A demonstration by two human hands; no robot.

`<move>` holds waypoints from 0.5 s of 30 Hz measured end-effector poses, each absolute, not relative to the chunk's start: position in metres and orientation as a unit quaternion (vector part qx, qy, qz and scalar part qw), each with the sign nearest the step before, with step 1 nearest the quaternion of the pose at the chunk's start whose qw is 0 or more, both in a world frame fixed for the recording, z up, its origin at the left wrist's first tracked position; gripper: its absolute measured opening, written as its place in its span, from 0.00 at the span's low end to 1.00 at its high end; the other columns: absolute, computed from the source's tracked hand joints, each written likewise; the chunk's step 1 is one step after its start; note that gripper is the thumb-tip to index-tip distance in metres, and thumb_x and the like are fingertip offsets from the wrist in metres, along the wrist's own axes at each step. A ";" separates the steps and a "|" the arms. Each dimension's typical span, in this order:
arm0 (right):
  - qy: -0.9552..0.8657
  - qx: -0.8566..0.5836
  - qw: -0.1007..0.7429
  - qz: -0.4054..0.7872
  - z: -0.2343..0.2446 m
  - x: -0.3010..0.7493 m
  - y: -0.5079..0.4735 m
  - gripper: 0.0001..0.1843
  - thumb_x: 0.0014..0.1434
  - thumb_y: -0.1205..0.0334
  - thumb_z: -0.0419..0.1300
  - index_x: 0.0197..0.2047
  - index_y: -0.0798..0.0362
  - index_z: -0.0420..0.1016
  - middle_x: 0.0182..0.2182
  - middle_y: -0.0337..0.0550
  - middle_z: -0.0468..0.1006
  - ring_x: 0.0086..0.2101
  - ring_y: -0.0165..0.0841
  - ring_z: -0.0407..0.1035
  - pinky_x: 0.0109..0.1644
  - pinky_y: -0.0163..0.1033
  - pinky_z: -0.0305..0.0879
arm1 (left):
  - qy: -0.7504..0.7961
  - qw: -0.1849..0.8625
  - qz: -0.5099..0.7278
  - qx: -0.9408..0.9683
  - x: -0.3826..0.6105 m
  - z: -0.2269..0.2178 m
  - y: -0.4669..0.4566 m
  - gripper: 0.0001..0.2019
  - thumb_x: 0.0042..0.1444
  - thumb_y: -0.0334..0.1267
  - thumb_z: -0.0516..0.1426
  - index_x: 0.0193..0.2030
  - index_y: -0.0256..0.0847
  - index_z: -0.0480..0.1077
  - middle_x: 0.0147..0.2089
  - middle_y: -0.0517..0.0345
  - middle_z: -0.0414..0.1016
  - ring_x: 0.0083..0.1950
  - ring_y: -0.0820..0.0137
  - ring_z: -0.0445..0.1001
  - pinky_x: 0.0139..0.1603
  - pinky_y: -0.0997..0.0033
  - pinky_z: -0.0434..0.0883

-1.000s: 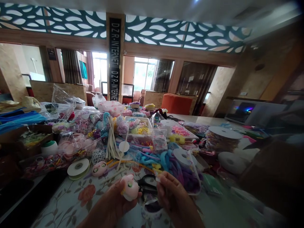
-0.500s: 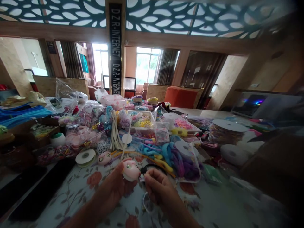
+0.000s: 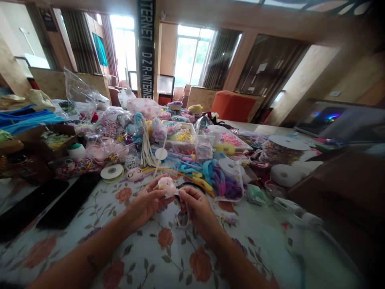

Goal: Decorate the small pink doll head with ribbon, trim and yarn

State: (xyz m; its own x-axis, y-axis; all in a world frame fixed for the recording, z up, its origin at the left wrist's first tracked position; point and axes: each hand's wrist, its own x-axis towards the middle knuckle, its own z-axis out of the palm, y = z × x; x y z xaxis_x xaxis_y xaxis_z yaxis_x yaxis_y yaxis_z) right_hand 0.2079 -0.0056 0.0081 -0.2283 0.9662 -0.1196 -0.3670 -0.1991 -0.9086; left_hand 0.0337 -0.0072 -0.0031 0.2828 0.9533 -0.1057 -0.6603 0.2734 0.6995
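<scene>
My left hand [image 3: 147,202] is closed around a small pink toy head [image 3: 167,186], fingers curled under it and thumb on top, holding it just above the floral tablecloth [image 3: 168,257]. My right hand [image 3: 195,206] is pinched narrow, its fingertips [image 3: 184,195] touching the right side of the pink toy head; what they pinch is too small to tell. A clear loop [image 3: 182,218] hangs below my right hand.

All positions below are relative to the pink toy head:
- A second pink head [image 3: 134,174] lies on the cloth to the left, slightly farther from me.
- A white ribbon spool [image 3: 112,172] lies farther left, just beside that second head.
- A black band [image 3: 192,185] sits immediately to the right, behind my right hand.
- A bag of blue and purple cords [image 3: 224,182] lies to the right, near.
- A white glue gun [image 3: 296,214] lies far right, well apart.
- Two dark phones [image 3: 48,202] lie far left.
</scene>
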 end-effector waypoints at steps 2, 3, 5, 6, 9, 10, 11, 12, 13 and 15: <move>-0.386 -0.381 0.499 0.676 0.007 0.207 -0.005 0.17 0.43 0.54 0.74 0.30 0.56 0.75 0.20 0.33 0.68 0.21 0.23 0.59 0.24 0.29 0.54 | 0.280 0.741 0.533 0.296 0.034 -0.003 -0.008 0.26 0.51 0.27 0.64 0.57 0.48 0.70 0.50 0.56 0.75 0.47 0.68 0.75 0.51 0.67 0.73; -0.381 -0.381 0.501 0.677 0.007 0.207 -0.005 0.17 0.43 0.55 0.74 0.31 0.56 0.75 0.20 0.33 0.69 0.21 0.23 0.59 0.24 0.29 0.54 | 0.288 0.734 0.533 0.306 0.034 -0.003 -0.009 0.25 0.50 0.27 0.65 0.56 0.47 0.71 0.49 0.56 0.75 0.46 0.69 0.75 0.50 0.67 0.73; -0.378 -0.373 0.502 0.682 0.006 0.206 -0.005 0.17 0.43 0.55 0.74 0.30 0.55 0.75 0.20 0.33 0.69 0.21 0.23 0.60 0.24 0.29 0.55 | 0.301 0.722 0.535 0.320 0.034 -0.002 -0.010 0.25 0.50 0.28 0.65 0.55 0.48 0.71 0.47 0.57 0.75 0.44 0.69 0.75 0.48 0.69 0.73; -0.379 -0.370 0.501 0.685 0.006 0.206 -0.005 0.16 0.44 0.55 0.74 0.30 0.55 0.74 0.20 0.33 0.69 0.20 0.23 0.60 0.24 0.29 0.55 | 0.304 0.718 0.535 0.324 0.034 -0.002 -0.010 0.25 0.50 0.28 0.65 0.55 0.49 0.70 0.46 0.58 0.74 0.44 0.70 0.74 0.46 0.69 0.73; -0.379 -0.364 0.496 0.692 0.005 0.205 -0.006 0.17 0.45 0.55 0.73 0.28 0.54 0.71 0.20 0.33 0.70 0.20 0.23 0.60 0.24 0.29 0.56 | 0.300 0.720 0.528 0.337 0.034 -0.001 -0.010 0.24 0.51 0.30 0.65 0.55 0.49 0.70 0.44 0.58 0.73 0.42 0.70 0.73 0.46 0.69 0.72; -0.378 -0.365 0.495 0.692 0.006 0.205 -0.006 0.17 0.46 0.55 0.73 0.28 0.54 0.71 0.20 0.33 0.70 0.20 0.23 0.60 0.24 0.29 0.57 | 0.299 0.723 0.520 0.343 0.033 -0.001 -0.010 0.23 0.51 0.30 0.64 0.54 0.48 0.71 0.44 0.58 0.73 0.42 0.70 0.73 0.46 0.69 0.72; -0.377 -0.366 0.495 0.692 0.006 0.205 -0.007 0.17 0.46 0.55 0.72 0.28 0.54 0.70 0.20 0.33 0.70 0.20 0.23 0.61 0.24 0.29 0.58 | 0.298 0.727 0.511 0.350 0.033 -0.002 -0.010 0.22 0.51 0.30 0.64 0.53 0.48 0.71 0.44 0.58 0.72 0.42 0.70 0.73 0.46 0.68 0.72; -0.377 -0.368 0.497 0.690 0.007 0.206 -0.006 0.16 0.47 0.54 0.72 0.27 0.54 0.70 0.20 0.34 0.70 0.20 0.23 0.60 0.24 0.29 0.58 | 0.295 0.731 0.498 0.360 0.033 -0.003 -0.010 0.22 0.50 0.30 0.65 0.52 0.48 0.72 0.45 0.58 0.72 0.42 0.70 0.72 0.45 0.68 0.72; -0.378 -0.370 0.501 0.685 0.008 0.207 -0.006 0.16 0.47 0.54 0.71 0.27 0.54 0.70 0.20 0.34 0.70 0.20 0.23 0.60 0.23 0.29 0.57 | 0.292 0.737 0.484 0.371 0.033 -0.004 -0.010 0.22 0.49 0.30 0.65 0.52 0.48 0.72 0.45 0.57 0.72 0.42 0.70 0.72 0.45 0.68 0.71; -0.374 -0.374 0.516 0.674 0.010 0.210 -0.003 0.17 0.47 0.54 0.71 0.26 0.54 0.69 0.19 0.33 0.69 0.18 0.22 0.58 0.20 0.28 0.53 | 0.275 0.748 0.453 0.400 0.033 -0.006 -0.011 0.23 0.47 0.30 0.66 0.51 0.48 0.73 0.44 0.58 0.73 0.41 0.70 0.72 0.43 0.70 0.70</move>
State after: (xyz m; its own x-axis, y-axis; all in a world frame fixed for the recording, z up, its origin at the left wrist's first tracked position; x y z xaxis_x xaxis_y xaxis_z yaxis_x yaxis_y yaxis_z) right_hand 0.2105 -0.0029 0.0098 -0.1870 0.9752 -0.1184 -0.4150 -0.1877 -0.8902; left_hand 0.0332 -0.0108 -0.0062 0.4392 0.8971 -0.0487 -0.4576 0.2700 0.8472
